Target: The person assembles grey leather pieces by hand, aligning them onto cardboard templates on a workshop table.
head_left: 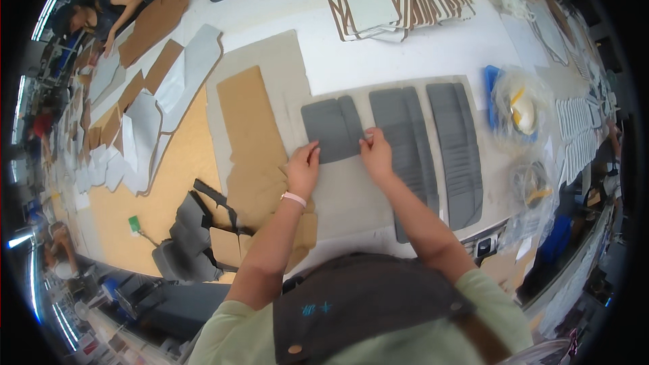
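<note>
A short dark-grey padded panel [330,128] with a seam near its right side lies on the beige sheet in front of me. My left hand [304,167], with a pale band at the wrist, has its fingers pinched at the panel's lower left edge. At the right edge, my right hand [376,153] is closed with thumb and forefinger together on the panel. Just right of it lies a longer grey panel [397,135], partly covered by my right forearm. Beyond that is another long grey panel [453,149] with crosswise creases.
Tan sheet pieces [247,108] lie to the left, with black and grey scraps [186,230] nearer me. Stacked brown-edged white pieces [368,0] stand at the back. Plastic bags holding yellow-and-white rolls [522,109] sit right. A person [111,17] works at the far left.
</note>
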`<state>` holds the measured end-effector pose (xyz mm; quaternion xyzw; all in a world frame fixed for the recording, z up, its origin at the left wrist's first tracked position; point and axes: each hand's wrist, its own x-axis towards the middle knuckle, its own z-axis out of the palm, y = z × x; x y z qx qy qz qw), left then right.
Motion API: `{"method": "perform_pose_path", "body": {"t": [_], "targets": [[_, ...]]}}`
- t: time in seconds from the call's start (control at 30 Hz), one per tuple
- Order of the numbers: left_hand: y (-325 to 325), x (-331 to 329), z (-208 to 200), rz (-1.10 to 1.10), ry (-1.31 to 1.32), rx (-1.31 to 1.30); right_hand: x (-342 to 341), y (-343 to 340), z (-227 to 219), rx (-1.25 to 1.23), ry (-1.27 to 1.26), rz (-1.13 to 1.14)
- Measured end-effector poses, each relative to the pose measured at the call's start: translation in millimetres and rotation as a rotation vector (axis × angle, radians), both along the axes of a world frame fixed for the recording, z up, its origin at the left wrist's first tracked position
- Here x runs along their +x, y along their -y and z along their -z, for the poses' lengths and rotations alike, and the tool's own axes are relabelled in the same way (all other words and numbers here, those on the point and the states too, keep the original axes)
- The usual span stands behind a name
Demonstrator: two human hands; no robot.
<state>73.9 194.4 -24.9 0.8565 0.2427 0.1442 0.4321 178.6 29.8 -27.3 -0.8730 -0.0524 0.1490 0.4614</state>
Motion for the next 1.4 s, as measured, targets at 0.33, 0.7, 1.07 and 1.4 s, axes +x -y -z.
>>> {"method": "perform_pose_path", "body": {"t": [0.33, 0.7, 1.07, 1.4], "targets": [[-5.8, 0.8, 3.3, 0.015, 0.043, -0.002, -3.9, 1.4, -1.4, -0.012, 0.138, -0.041], [-5.8, 0.0, 1.1, 0.028, 0.031, 0.032, -5.1, 0.6, -0.3, -0.030, 0.177, -0.071], [-8.0, 1.0, 6.1, 0.044, 0.051, 0.053, -7.4, 1.9, -4.6, -0.105, 0.227, -0.061], [16.2, -64.5, -47.5, 0.083, 0.100, 0.154, -47.6, 18.1, -25.4, -0.259, 0.402, -0.349]]}}
